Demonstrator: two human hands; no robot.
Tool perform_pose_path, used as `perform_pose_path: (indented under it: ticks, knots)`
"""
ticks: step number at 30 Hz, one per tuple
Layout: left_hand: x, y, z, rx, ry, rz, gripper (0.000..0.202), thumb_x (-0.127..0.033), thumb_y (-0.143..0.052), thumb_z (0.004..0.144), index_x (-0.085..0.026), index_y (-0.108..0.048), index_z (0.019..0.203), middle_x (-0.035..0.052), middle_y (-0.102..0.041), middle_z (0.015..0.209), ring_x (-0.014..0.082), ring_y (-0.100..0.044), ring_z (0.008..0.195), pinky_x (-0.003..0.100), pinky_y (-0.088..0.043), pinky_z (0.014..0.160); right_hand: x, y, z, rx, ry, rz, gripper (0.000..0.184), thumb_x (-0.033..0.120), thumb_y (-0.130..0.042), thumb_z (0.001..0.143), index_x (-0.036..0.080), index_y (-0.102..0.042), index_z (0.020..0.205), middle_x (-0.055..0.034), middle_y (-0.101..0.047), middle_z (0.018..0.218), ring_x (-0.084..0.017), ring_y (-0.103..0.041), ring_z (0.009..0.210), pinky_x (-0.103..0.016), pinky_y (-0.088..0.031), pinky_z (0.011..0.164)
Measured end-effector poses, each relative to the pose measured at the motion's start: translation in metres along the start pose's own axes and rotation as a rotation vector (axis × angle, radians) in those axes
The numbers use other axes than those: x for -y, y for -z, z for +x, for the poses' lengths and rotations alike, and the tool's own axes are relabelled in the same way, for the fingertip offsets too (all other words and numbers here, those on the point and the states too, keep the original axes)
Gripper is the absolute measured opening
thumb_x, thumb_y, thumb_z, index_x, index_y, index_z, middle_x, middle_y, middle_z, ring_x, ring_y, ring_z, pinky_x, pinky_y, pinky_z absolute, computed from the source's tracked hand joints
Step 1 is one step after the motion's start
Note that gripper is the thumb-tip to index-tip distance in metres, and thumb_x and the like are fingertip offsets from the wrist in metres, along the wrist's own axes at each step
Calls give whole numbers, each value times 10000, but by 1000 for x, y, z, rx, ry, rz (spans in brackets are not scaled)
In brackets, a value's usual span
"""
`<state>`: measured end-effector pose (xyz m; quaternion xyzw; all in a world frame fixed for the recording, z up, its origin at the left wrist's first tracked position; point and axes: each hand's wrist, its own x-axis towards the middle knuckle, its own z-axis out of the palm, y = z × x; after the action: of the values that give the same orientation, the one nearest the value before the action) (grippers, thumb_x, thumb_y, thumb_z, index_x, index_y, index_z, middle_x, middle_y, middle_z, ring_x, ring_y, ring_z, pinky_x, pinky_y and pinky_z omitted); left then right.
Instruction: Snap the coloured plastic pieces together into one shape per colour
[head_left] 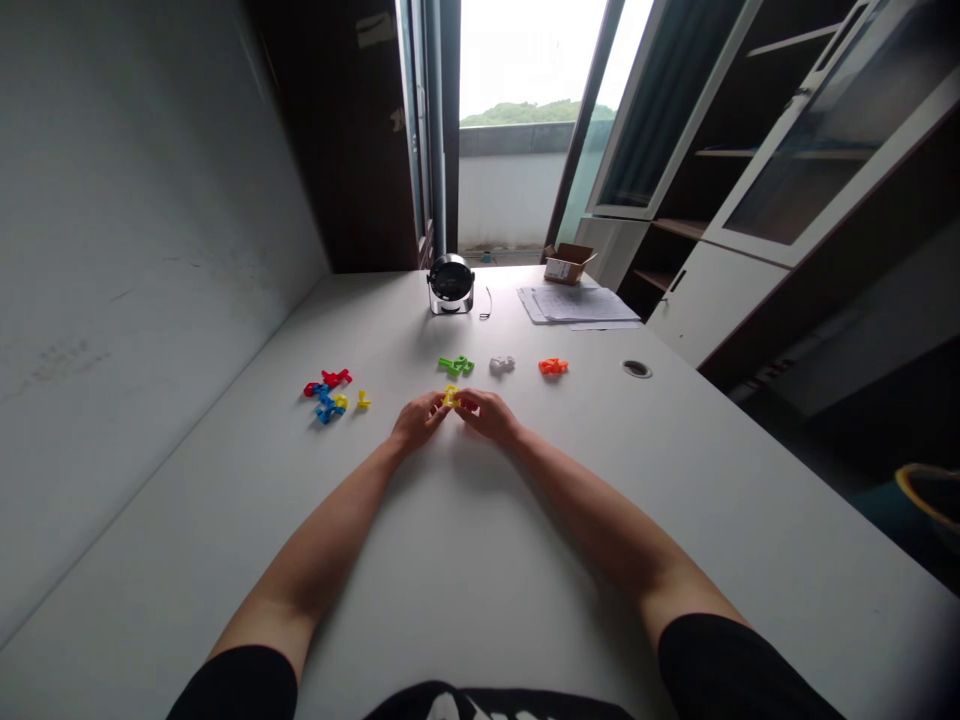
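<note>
L hand (421,418) & R hand (489,416) both pinch a yellow pc. (451,396) mid-counter (480,560), just this side of the green pcs. (457,366). Part-done, I'd say: green, white pcs. (502,364) & orange pcs. (553,367) in separate clusters; red/blue/yellow pile (328,411) at L mixed. Papers' (581,304) print, carton (568,266) label: illegible from here.

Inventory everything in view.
Held piece: count unclear, yellow, between hands
Green cluster, white cluster, orange cluster: one each, beyond hands
Mixed group: one, red-blue-yellow, table's left
Loose piece: one, yellow, beside group
Round device: one, black, far end
Cord: one, dark, beside device
Papers: several, white, far right
Carton: one, brown, behind papers
Hole: one, dark, table's right
Table: one, white, under hands
Cabinet: one, white-dark, right
Window frame: one, dark, ahead
Wall: one, grey, left
Sleeves: two, black, lower corners
Left hand, right hand: two, bare, on held piece
</note>
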<state>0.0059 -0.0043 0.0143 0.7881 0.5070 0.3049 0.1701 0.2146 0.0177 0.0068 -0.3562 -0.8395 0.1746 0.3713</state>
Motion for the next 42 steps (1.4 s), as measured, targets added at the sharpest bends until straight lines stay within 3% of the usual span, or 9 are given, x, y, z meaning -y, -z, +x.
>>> perform_pose_path:
  ticks: [8, 20, 25, 29, 34, 42]
  knots:
    - [-3, 3, -1, 9, -3, 22, 379, -491, -384, 994, -239, -643, 1111, 28, -707, 942, 180, -631, 795, 274, -455, 735, 0, -1, -1, 9, 41, 28, 245, 232, -574, 896, 215, -675, 1119, -47, -721, 957, -134, -608, 723, -248, -472, 737]
    - [1, 1, 0, 19, 5, -22, 380, -460, -402, 990, -253, -623, 1221, 36, -723, 1025, 196, -659, 872, 293, -483, 789, 2, -1, -1, 2, 51, 34, 211, 245, -563, 899, 224, -672, 1078, -16, -699, 866, -120, -582, 693, -226, -458, 705]
    - [3, -1, 1, 11, 25, -18, 407, -419, -429, 983, -264, -569, 1332, 27, -727, 1020, 188, -661, 856, 291, -489, 790, 3, -1, -1, 2, -13, -41, 191, 272, -591, 887, 226, -654, 1061, 5, -675, 791, -118, -571, 671, -215, -425, 680]
    - [4, -2, 2, -48, 46, 13, 372, -358, -474, 961, -246, -599, 1293, 25, -722, 959, 177, -645, 800, 296, -491, 796, -2, -2, -1, -48, -109, -155, 186, 271, -593, 881, 223, -636, 1055, 5, -677, 789, -122, -573, 663, -219, -401, 665]
    - [7, -4, 3, -103, 72, 35, 316, -271, -503, 930, -221, -651, 1205, 44, -713, 945, 192, -640, 864, 311, -496, 838, -13, -1, 1, -125, -274, -277, 205, 306, -583, 894, 217, -627, 1074, 7, -665, 778, -133, -556, 644, -237, -378, 638]
    - [11, -6, 5, -88, 34, 136, 263, -263, -512, 918, -212, -690, 1104, 75, -687, 1046, 237, -592, 1017, 376, -459, 969, -22, -3, 2, -97, -329, -410, 149, 284, -618, 883, 218, -675, 1004, -68, -652, 1029, -211, -571, 983, -299, -441, 855]
